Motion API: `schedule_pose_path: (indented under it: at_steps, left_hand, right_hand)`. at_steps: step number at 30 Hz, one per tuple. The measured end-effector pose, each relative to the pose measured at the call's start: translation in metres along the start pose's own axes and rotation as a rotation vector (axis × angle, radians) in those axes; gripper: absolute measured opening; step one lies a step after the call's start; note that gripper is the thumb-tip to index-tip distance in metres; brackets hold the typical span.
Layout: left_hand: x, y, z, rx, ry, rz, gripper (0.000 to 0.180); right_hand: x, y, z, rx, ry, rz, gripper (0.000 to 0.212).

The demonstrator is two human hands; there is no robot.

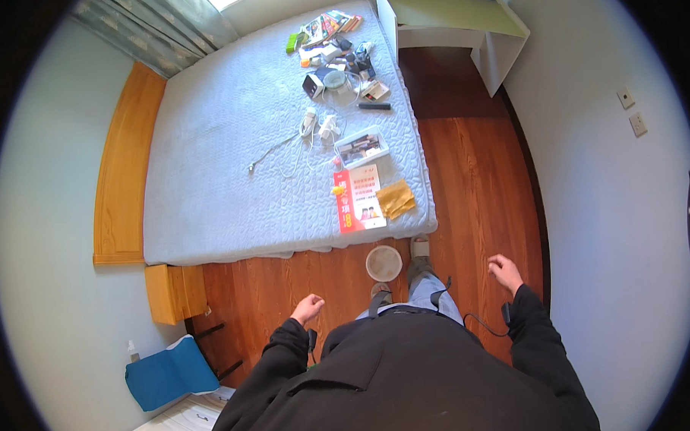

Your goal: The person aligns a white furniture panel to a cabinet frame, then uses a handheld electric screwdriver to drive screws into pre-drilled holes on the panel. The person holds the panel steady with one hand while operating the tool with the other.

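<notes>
My left hand [309, 308] hangs over the wooden floor, its fingers loosely bent and nothing in them. To the right, my right hand [505, 274] is held away from my body with relaxed, slightly parted fingers, also without anything in it. Both are open and apart from the things on the bed. Between them, a round whitish bin [384, 263] stands on the floor beside my feet. Nearest on the bed lie a red and white booklet [360, 200] and a folded brown paper piece [395, 199]. Behind them is a clear plastic box [362, 147] of small items.
White cables and adapters [308, 122], a black bar-shaped object [374, 106] and a pile of books [331, 24] lie on the bed [213, 152]. A desk [452, 14] stands far right. At left are a wooden nightstand [173, 292] and a blue chair [170, 372].
</notes>
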State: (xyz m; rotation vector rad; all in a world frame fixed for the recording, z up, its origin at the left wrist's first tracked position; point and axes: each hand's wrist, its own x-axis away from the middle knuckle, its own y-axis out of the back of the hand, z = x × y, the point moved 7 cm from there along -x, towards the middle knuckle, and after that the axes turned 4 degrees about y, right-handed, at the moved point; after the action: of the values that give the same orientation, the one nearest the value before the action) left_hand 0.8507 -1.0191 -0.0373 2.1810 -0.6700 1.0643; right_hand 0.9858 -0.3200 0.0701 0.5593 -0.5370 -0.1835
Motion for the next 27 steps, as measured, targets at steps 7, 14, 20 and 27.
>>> schedule_pose_path:
  at_steps: [7, 14, 20, 27]
  left_hand:
    - [0.041, -0.020, 0.048, -0.369, 0.082, 0.177, 0.049]
    - [0.038, -0.068, -0.015, -0.826, -0.141, 0.281, 0.049]
    - [0.025, -0.145, -0.164, -0.966, -0.304, 0.068, 0.043]
    - [0.100, -0.371, -0.278, -1.000, -0.850, 0.345, 0.026]
  right_hand:
    - [0.256, -0.084, -0.153, -0.010, -0.508, 0.215, 0.016]
    - [0.439, -0.118, -0.198, -0.504, -0.744, -0.028, 0.015]
    - [0.517, -0.136, -0.237, -0.707, -0.622, -0.233, 0.017]
    - [0.651, -0.156, -0.343, -0.937, -0.748, -0.451, 0.015]
